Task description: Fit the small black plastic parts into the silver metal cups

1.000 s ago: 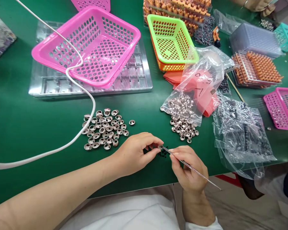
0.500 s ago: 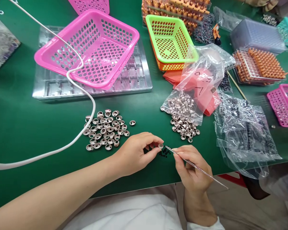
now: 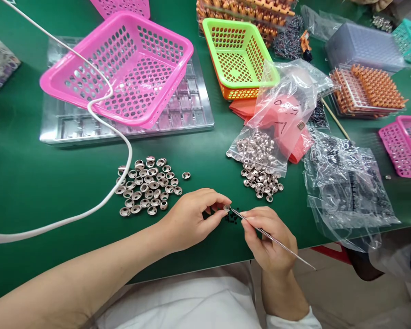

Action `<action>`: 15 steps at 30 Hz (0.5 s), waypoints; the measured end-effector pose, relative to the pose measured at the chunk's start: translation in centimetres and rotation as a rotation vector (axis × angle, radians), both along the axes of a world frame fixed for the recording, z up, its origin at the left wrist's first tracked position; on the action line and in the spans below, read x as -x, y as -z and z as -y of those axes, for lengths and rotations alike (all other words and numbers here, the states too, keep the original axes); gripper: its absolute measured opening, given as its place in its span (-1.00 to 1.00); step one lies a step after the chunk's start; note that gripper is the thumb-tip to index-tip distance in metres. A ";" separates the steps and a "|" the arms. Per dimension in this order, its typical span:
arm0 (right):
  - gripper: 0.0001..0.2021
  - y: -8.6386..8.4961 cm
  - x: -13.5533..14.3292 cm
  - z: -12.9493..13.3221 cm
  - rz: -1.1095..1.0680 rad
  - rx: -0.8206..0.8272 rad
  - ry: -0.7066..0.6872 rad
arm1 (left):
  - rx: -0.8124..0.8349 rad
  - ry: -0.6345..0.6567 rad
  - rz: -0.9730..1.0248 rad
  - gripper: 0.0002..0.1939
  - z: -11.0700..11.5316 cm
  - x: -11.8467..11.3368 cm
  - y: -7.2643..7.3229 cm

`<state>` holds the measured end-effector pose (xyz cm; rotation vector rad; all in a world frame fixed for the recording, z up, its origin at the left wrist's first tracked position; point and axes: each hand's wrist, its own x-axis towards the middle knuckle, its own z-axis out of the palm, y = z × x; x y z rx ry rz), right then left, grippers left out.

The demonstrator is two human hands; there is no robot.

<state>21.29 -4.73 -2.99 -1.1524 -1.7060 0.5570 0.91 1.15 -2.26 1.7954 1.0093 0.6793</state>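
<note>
A white cable (image 3: 106, 96) curved down over the green worktop (image 3: 55, 183), crossing the edge of a loose spread of metal cups (image 3: 154, 185). The left hand (image 3: 192, 217) had its fingers pinched on a small metal cup (image 3: 226, 208), near some black bits (image 3: 231, 218). A second heap of metal cups (image 3: 260, 176) showed partly through a clear bag (image 3: 270, 107). The right hand (image 3: 274, 244) had its fingers closed around a thin metal tool (image 3: 239, 214), its tip at the pinched cup.

A white cloth garment (image 3: 188, 301) is worn, and its front shows soft folds. A white sleeve (image 3: 293, 320), somewhat loose and wrinkled, covers part of the right forearm (image 3: 282, 294). The left forearm (image 3: 99, 272), left hand (image 3: 190, 219) and right hand (image 3: 272, 240) are bare.
</note>
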 end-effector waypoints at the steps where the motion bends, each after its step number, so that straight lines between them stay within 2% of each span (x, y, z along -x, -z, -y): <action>1: -0.67 0.0 0.0 0.0 0.013 -0.004 -0.016 | 0.002 0.002 0.000 -0.85 0.0 0.0 0.0; 15: -0.68 0.0 0.0 -0.1 0.098 -0.009 -0.038 | 0.009 0.002 0.001 -0.85 0.1 0.0 0.1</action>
